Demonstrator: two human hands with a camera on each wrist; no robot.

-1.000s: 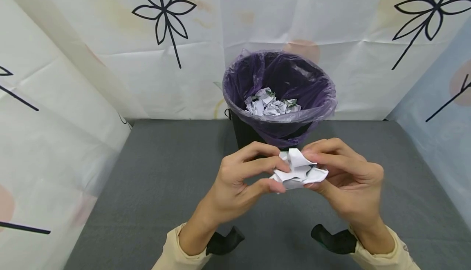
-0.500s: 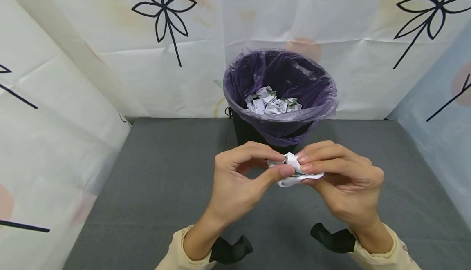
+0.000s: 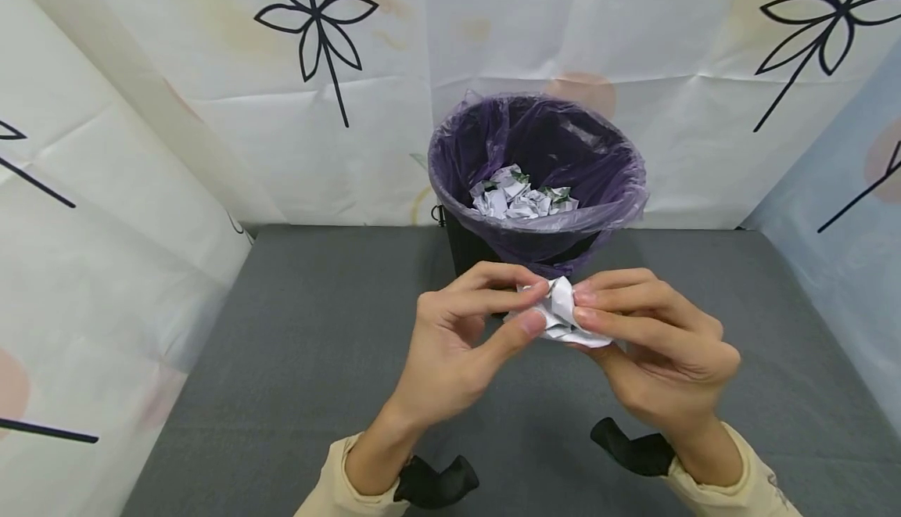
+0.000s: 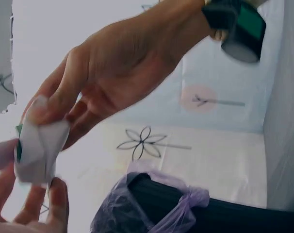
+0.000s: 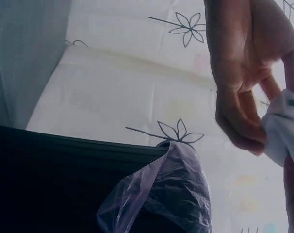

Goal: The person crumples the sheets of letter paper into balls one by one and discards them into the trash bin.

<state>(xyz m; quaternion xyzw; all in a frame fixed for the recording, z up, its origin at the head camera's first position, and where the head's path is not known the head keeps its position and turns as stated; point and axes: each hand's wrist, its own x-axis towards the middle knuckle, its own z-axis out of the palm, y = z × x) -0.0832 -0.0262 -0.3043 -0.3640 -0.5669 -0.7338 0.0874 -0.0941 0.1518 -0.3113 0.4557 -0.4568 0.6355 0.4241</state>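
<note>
A crumpled white sheet of paper [image 3: 561,310] is held up in front of the bin, between both hands. My left hand [image 3: 446,345] pinches its left side between thumb and fingers. On the other side, my right hand [image 3: 665,353] grips the paper with its fingers over the near face and its thumb underneath. The left wrist view shows the wad of paper [image 4: 40,148] from the side, with a bit of green along its edge. In the right wrist view, part of the paper [image 5: 284,128] shows at the right border.
Behind the hands stands a black bin lined with a purple plastic bag [image 3: 535,239]. Several crumpled paper balls [image 3: 521,195] lie inside it. Grey cloth [image 3: 324,329] covers the table. White printed sheets [image 3: 232,141] hang at the back and left, with a bluish one at right.
The paper has become more compact, folded in by the fingers. My left thumb and fingers have shifted their hold on it. Both hands have risen slightly in the last half second.
</note>
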